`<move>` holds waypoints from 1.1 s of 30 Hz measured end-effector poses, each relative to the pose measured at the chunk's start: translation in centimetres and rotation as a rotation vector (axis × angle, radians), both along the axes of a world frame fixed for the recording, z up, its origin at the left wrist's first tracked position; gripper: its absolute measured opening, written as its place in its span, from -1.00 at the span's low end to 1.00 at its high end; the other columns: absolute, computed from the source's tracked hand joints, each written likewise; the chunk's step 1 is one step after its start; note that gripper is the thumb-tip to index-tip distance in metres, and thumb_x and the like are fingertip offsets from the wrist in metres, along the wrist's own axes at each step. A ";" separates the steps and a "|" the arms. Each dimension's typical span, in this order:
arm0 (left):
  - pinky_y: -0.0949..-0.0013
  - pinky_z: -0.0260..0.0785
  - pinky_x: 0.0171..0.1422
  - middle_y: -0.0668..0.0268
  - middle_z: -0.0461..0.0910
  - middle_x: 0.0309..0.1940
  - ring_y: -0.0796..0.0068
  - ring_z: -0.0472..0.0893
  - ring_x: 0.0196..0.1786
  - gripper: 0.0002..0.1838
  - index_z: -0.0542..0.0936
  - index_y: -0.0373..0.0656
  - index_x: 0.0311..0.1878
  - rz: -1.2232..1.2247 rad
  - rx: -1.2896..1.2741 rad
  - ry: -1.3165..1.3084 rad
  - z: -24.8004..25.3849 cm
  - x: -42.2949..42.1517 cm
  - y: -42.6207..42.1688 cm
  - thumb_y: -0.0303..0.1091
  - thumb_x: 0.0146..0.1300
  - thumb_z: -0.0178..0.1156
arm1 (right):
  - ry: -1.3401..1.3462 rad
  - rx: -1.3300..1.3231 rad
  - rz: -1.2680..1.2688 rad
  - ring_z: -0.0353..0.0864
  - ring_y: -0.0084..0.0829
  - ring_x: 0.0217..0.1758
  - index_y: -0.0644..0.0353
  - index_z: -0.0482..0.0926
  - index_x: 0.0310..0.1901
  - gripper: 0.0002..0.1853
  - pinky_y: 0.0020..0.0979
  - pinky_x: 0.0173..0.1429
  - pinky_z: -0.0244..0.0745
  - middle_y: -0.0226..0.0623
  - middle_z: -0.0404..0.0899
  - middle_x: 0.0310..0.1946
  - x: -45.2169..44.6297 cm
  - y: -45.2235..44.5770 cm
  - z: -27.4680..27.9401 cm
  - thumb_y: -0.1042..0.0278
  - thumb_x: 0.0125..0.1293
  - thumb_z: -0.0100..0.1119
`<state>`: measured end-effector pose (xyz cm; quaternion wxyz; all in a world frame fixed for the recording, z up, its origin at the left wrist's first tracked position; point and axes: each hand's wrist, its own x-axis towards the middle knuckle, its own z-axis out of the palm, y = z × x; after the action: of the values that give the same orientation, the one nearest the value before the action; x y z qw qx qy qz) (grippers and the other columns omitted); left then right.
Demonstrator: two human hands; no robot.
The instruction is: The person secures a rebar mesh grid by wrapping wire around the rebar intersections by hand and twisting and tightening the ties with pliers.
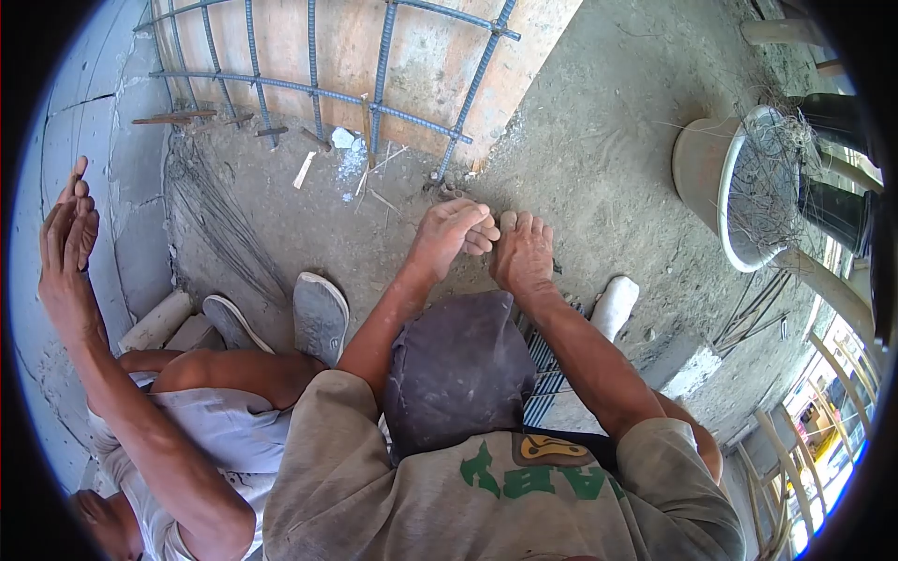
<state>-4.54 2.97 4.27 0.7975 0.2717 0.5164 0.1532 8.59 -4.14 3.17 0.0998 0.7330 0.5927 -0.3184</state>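
My left hand [456, 236] is in front of my knee, its fingers curled and the thumb folded over them. Close beside it, my right hand [524, 251] shows its back, with the fingers bent downward. Whatever either hand holds, if anything, is hidden. A small dark piece [557, 266] shows at the outer edge of my right hand; I cannot tell its kind. Just beyond both hands is the lower corner of a tied rebar grid [456, 134]. Under my right arm lie several rebar rods [543, 379], partly covered by my leg and dark trousers [458, 374].
A plywood panel [505, 103] stands behind the grid. A co-worker's raised hand [70, 234] is at the left, by the block wall [79, 168]. Thin wires [220, 224] lie on the dirt floor. At right is a bucket [700, 173] with tangled wire [767, 196].
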 end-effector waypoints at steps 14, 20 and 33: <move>0.38 0.45 -0.20 0.26 0.61 -0.33 0.48 0.58 -0.27 -0.52 0.55 -0.27 -0.18 0.189 -0.054 0.139 -4.6 -0.5 -1.8 0.07 0.28 0.15 | 1.292 -0.754 -0.742 0.49 -0.55 -0.41 0.25 0.63 -0.19 -0.70 -0.46 -0.33 0.36 -0.37 0.59 -0.39 2.0 0.7 -0.8 0.15 0.24 0.19; 0.29 0.52 -0.07 0.13 0.63 -0.18 0.35 0.63 -0.15 -0.55 0.47 -0.29 0.03 0.291 -0.211 -0.077 -5.3 0.2 -1.3 -0.10 0.27 0.19 | 1.472 -0.784 -0.889 0.50 -0.55 -0.43 0.25 0.62 -0.19 -0.67 -0.51 -0.36 0.35 -0.36 0.59 -0.40 1.6 0.0 -0.4 0.12 0.22 0.23; 0.31 0.53 -0.38 0.10 0.64 -0.43 0.25 0.67 -0.42 -0.64 0.53 -0.25 -0.22 0.420 -0.127 0.198 -6.0 3.1 -2.1 -0.08 0.27 0.21 | -0.020 0.096 -0.237 0.53 -0.06 0.01 0.39 0.30 0.13 -0.45 -0.11 0.00 0.50 0.12 0.38 0.07 -1.3 -10.0 -2.9 0.28 0.15 0.14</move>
<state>-1.39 0.89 -1.72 0.7092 0.1215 0.6457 0.2555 7.29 -14.18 0.28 0.0323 0.8049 0.5155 -0.2922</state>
